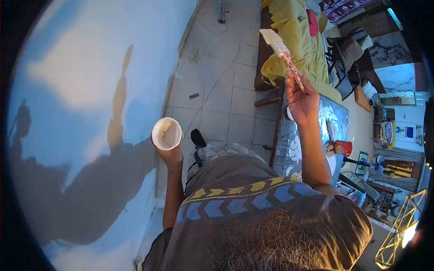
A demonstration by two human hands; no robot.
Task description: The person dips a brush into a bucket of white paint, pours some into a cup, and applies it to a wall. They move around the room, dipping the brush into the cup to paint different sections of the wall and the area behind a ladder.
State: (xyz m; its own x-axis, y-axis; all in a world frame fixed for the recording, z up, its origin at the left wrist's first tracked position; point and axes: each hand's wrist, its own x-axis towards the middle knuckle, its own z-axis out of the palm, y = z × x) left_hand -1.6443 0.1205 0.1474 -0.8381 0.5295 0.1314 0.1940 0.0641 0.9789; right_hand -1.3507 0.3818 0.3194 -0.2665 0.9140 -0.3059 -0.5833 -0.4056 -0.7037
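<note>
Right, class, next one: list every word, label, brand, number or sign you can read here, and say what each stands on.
No readable text anywhere in the picture.
Shirt: yellow and blue arrow shapes, no words seen.
White cup and paintbrush: no lettering can be made out.
Red container and blue panel: too small and blurred to tell.

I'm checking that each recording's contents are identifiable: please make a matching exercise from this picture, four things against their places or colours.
Things:
1. cup
2. brush
3. draped cloth
4. shadow

Places or colours:
A. cast on the wall
B. held in the right hand
C. yellow
D. held in the left hand

Right pairs: 1-D, 2-B, 3-C, 4-A.
</note>
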